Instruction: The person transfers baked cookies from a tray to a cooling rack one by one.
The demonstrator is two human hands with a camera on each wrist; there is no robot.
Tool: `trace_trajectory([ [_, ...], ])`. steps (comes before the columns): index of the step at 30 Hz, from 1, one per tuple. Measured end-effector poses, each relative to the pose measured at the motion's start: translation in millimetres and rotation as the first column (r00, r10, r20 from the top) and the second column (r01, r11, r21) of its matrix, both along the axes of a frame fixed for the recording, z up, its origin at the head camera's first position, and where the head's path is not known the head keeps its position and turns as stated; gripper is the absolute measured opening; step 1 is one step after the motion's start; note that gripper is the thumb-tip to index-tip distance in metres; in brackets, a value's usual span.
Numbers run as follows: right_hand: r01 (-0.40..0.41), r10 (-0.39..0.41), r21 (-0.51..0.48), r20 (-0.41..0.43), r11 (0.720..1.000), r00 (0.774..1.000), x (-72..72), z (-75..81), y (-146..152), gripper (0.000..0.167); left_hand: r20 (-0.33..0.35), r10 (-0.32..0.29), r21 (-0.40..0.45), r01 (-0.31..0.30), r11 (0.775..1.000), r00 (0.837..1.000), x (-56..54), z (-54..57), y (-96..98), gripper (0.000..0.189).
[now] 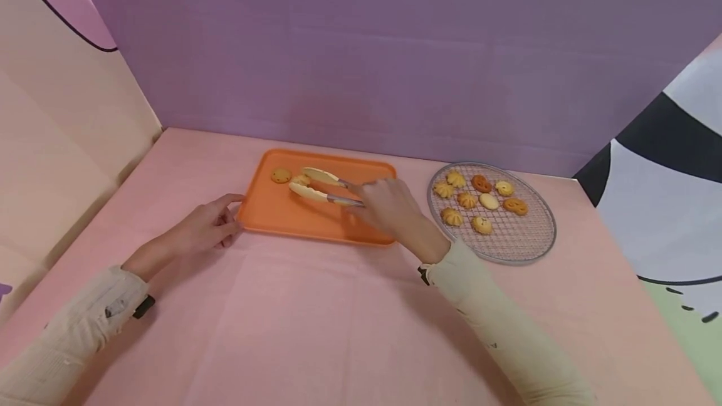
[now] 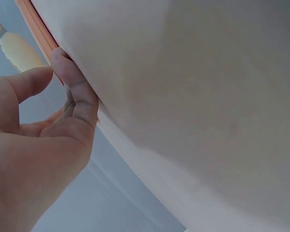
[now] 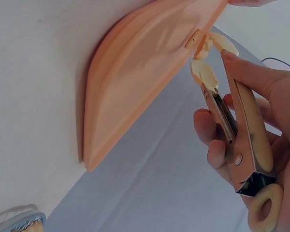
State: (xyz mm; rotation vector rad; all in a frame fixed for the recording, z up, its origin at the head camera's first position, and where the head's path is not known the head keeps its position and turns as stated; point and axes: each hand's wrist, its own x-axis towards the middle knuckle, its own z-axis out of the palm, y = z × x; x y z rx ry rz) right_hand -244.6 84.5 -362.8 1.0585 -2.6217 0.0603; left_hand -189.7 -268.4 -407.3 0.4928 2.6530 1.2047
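My right hand point(image 1: 389, 205) grips a pair of tongs point(image 3: 249, 130), whose cream-coloured heads point left over an orange tray point(image 1: 271, 215). Between the tong heads is a golden cookie point(image 3: 203, 47); the heads stand apart, one on each side of it. A round, flat cookie with dark specks point(image 1: 281, 175) lies on the tray just left of that one. At the tray's left edge, my left hand point(image 1: 205, 224) holds the rim between thumb and fingers, as the left wrist view shows up close.
Right of the tray, a round wire rack point(image 1: 524, 243) bears several cookies, among them piped swirls point(image 1: 452, 217) and pretzel shapes point(image 1: 516, 207). Both stand on a pink-covered table point(image 1: 299, 318), with a purple panel point(image 1: 389, 67) rising behind.
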Motion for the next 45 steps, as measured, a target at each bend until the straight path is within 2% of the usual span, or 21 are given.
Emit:
trace_trajectory([
  [6, -0.052, 0.05, -0.031, -0.071, 0.998, 0.996, 10.0, 0.3, 11, 0.047, 0.003, 0.01, 0.001, -0.01, 1.0, 1.0, 1.7, -0.7, -0.5, 0.058],
  [15, -0.041, 0.032, -0.07, -0.12, 0.997, 0.992, 19.3, -2.6, 26, 0.045, 0.002, 0.01, 0.003, -0.01, 1.0, 1.0, 3.7, -1.7, -0.9, 0.058],
  [26, -0.084, 0.061, -0.145, -0.156, 0.986, 0.986, 33.8, -3.2, 52, 0.042, -0.004, 0.012, -0.011, -0.012, 1.0, 1.0, 2.6, -1.7, 0.8, 0.058],
  [38, -0.046, 0.023, -0.151, -0.146, 0.987, 0.989, 51.5, -3.6, 85, 0.038, -0.006, 0.011, -0.013, -0.011, 1.0, 1.0, 2.2, -1.4, 2.1, 0.058],
  [45, -0.017, -0.013, -0.179, -0.169, 0.984, 0.986, 62.7, -4.1, 109, 0.043, -0.006, 0.016, -0.017, -0.016, 1.0, 1.0, 2.5, 0.2, 3.2, 0.057],
])
